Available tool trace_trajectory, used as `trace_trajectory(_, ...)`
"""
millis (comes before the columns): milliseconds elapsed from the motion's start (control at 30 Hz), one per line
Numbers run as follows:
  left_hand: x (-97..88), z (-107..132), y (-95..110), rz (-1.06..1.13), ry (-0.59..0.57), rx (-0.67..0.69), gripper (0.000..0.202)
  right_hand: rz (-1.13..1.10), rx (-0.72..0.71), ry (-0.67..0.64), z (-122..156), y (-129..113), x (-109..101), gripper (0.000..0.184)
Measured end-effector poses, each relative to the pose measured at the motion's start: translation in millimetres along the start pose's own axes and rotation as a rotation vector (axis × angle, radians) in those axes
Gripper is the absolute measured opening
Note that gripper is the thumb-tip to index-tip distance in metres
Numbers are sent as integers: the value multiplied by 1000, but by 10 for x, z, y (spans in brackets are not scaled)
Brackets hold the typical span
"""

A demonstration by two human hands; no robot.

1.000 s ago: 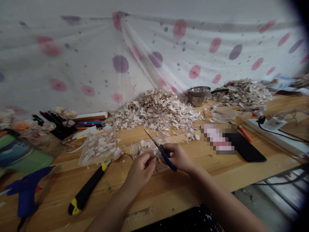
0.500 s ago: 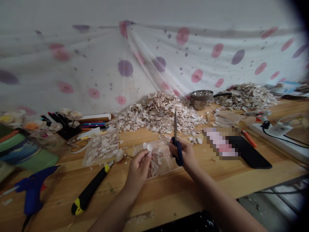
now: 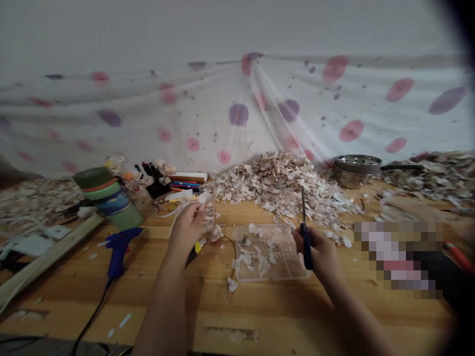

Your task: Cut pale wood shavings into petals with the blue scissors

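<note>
My left hand (image 3: 187,222) is over the left plastic box (image 3: 213,210), which holds pale flakes and is partly hidden behind it. Between its pinched fingertips shows a thin whitish petal-like flake (image 3: 203,198). In my right hand (image 3: 322,252) are scissors (image 3: 306,243) with dark blue handles, blades pointing up and seen edge-on. The scissors are at the right end of a clear divided box (image 3: 272,280), where trimmed-looking flakes (image 3: 260,252) lie loose. A thin stem with a pale flake (image 3: 232,284) rests beside that box.
Behind the boxes rises a large heap of flakes (image 3: 282,173), with a metal bowl (image 3: 356,173) to its right. A blue glue gun (image 3: 118,249) and green tumbler (image 3: 111,198) stand at left. A yellow-black cutter (image 3: 193,252) lies partly under my left arm.
My left hand has moved from over the divided box to the left box, carrying the flake. The view has turned left. My right hand still holds the scissors.
</note>
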State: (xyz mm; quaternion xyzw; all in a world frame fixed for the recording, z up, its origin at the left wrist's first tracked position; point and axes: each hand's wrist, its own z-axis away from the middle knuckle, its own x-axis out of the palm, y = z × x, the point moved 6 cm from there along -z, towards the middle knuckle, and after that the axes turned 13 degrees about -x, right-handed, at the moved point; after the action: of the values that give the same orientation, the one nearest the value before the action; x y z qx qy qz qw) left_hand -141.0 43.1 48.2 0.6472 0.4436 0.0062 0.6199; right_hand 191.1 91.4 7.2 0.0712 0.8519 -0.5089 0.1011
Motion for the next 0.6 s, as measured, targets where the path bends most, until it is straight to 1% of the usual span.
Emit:
trace_trajectory(67,-202,-152,-217,-282,59,9,29,20,-5,6,-5,-10,-6,38)
trace_trajectory(100,-254,-208,-331,-379,56,-6,30,29,-7,8,-5,-16,-8,38)
trace_trajectory(133,-262,-247,-433,-458,18,-9,30,39,-8,11,-5,-20,-12,37)
trace_trajectory(200,-264,-291,-580,-508,-5,-20,26,56,-8,6,-2,-18,-17,36)
trace_trajectory(267,-253,-302,-652,-526,8,-26,23,63,-10,-6,-1,-4,-23,36)
trace_trajectory(367,-279,-291,-652,-546,76,-36,27,67,-14,-20,-1,17,-30,36)
trace_trajectory(467,-352,-273,-574,-542,188,-43,29,32,-6,4,-1,5,-43,34)
trace_trajectory(533,-421,-243,-481,-484,325,-22,30,-13,-9,53,-2,-34,-68,33)
trace_trajectory(600,-468,-185,-368,-382,473,35,26,-45,-30,145,-3,-87,-131,32)
